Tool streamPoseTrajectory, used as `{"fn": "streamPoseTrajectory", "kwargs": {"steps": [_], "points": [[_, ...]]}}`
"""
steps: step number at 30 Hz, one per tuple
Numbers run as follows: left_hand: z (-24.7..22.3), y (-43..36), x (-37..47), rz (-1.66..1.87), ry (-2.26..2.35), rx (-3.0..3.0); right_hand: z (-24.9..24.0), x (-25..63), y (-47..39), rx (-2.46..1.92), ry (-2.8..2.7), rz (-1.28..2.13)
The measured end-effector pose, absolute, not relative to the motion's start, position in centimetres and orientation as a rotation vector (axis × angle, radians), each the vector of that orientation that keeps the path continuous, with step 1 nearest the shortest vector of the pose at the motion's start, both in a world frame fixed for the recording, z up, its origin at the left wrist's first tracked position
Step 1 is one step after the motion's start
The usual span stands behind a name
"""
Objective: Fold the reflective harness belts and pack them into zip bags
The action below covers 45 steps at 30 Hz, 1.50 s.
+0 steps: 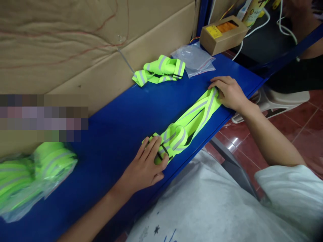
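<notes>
A neon-yellow reflective belt [191,117] with grey stripes lies stretched along the blue table in front of me, folded into long loops. My left hand [151,158] grips its near end, fingers over the black buckles and thumb at the side. At the far end, my right hand [228,92] holds the looped straps between thumb and fingers. A small curl of strap stands up beside my left fingers. Behind it, a second reflective belt [161,69] sits bundled by the wall, touched by neither hand.
Clear zip bags [195,58] lie near a brown cardboard box [222,35] at the back right. Bagged reflective belts [54,163] rest at the left. Cardboard [101,84] lines the wall side. A white stool [285,101] and another person's arm are at the right.
</notes>
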<state>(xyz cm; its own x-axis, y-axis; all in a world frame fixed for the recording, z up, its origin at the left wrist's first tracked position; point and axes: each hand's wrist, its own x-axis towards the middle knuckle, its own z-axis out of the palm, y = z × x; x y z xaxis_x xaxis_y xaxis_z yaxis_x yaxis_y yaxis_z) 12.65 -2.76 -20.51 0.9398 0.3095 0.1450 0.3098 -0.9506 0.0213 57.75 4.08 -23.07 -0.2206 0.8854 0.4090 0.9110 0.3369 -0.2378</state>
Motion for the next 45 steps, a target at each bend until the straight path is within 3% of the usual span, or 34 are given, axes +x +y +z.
{"fn": "streamPoseTrajectory", "kwargs": {"steps": [4, 10, 18, 31, 45], "points": [[-20.4, -2.8, 12.8, -0.224, -0.518, -3.099, -20.9, 54.8, 2.2, -1.376, -2.249, -0.181], [-20.5, -2.7, 12.4, -0.262, -0.537, -3.153, -20.6, 50.6, -0.3, -1.127, -2.372, 0.143], [-20.4, -2.5, 12.1, -0.237, -0.548, -3.175, -22.5, 54.2, 2.0, -1.527, -2.445, -0.088], [-19.1, -1.9, 12.7, -0.163, -0.461, -2.999, -22.5, 54.2, 2.7, -1.296, -2.425, 0.07], [-17.9, -2.1, 17.1, -0.362, -0.149, -3.056, -22.6, 53.5, 3.6, -1.259, -2.43, 0.078]]}}
